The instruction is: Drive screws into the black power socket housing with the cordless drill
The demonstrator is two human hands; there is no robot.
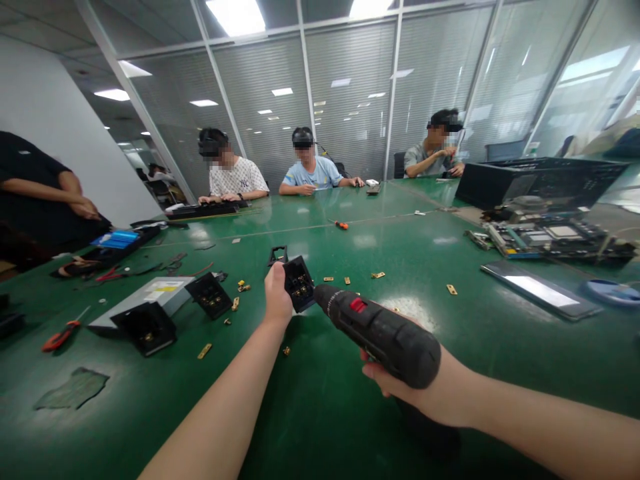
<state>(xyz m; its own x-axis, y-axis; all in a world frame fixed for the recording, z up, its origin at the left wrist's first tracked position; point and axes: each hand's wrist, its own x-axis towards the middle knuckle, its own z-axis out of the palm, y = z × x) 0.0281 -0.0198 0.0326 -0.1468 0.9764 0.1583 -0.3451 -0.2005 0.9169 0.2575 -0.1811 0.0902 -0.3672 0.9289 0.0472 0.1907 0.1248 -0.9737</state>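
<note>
My left hand [278, 300] is closed around a small black plastic socket housing [296, 272], its open side turned towards me with brass contacts inside. In my right hand [417, 397] is a black cordless drill [387, 330] with a red switch on top. The drill's nose points at the right side of the housing; whether a bit touches it I cannot tell. Just behind my left hand stands a black frame [278, 253]. Two similar pieces, a near housing [145, 330] and a farther one [210, 295], lean by a silver metal box [175, 291]. A brass strip [205, 351] lies in front.
Several brass pieces [379, 275] lie scattered on the green table [320, 413]. An orange screwdriver [63, 337] is at left, another screwdriver [341, 225] farther back. A phone [540, 290], circuit boards [555, 233] and a black case [500, 183] occupy the right. Several people sit opposite.
</note>
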